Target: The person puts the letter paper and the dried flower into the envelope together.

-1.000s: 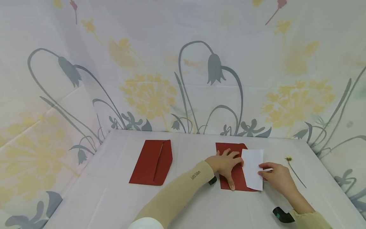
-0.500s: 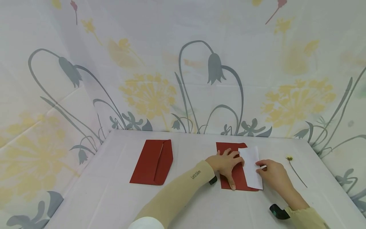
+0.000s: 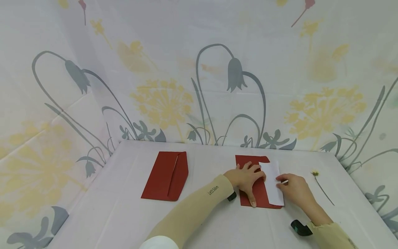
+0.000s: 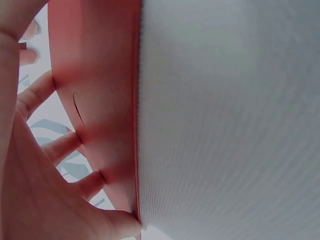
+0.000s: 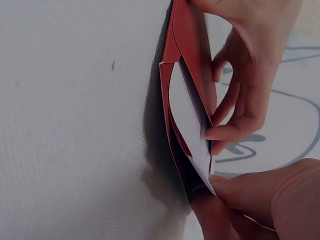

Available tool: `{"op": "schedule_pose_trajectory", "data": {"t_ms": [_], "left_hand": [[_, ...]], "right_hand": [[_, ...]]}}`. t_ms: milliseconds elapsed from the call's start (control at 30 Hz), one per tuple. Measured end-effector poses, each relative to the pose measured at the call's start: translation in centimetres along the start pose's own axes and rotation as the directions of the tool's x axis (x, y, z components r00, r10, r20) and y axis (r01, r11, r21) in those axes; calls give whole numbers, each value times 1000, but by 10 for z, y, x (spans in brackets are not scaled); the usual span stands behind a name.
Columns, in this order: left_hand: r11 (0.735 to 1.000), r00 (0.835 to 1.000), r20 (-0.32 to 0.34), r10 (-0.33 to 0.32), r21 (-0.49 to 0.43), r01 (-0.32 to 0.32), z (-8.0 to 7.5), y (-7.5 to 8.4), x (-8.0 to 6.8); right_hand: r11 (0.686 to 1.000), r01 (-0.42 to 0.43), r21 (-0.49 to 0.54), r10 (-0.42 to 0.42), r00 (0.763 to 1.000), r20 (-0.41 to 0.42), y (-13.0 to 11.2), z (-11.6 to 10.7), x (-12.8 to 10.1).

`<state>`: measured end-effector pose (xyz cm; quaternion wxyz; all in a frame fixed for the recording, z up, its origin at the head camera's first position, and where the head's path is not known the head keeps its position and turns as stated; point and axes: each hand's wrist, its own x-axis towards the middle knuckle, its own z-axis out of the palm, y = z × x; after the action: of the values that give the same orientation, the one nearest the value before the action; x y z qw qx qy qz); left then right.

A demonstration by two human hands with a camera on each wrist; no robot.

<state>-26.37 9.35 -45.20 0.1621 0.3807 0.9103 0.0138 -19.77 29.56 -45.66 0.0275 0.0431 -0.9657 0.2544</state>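
- The left hand (image 3: 245, 178) lies flat on a red envelope (image 3: 255, 193) on the right half of the white surface (image 3: 205, 221), its fingers (image 3: 252, 201) spread and straight, pressing the envelope down without gripping it.
- The left wrist view shows those same fingers (image 4: 60, 147) splayed across the red paper.
- The right hand (image 3: 295, 189) pinches the right edge of a white sheet of paper (image 3: 273, 185) between thumb and curled fingers.
- The sheet lies partly inside the envelope's open right side; the right wrist view shows the sheet (image 5: 190, 120) between the envelope's (image 5: 187, 30) two red layers, the upper layer lifted by the left hand's fingertips (image 5: 220, 132).
- The envelope lies flat, its long side running away from the person.
- A second red envelope (image 3: 166, 176) lies flat well to the left, apart from both hands.
- A small dried flower (image 3: 321, 186) with a thin stem lies on the surface just right of the right hand, not touching it.
- A floral-printed cloth (image 3: 199, 76) hangs behind the surface.
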Motion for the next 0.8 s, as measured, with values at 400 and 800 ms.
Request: {"op": "schedule_pose_trajectory", "data": {"t_ms": [400,800], "left_hand": [[1000,1000,-10,-14,-14,14,-2,2,-3],[1000,1000,8,-3,0,3,-1,3,-1]], "right_hand": [[998,13,55,-14,1000,16,1,2,4],[988,-65,143,57,996,62,0,6,8]]}}
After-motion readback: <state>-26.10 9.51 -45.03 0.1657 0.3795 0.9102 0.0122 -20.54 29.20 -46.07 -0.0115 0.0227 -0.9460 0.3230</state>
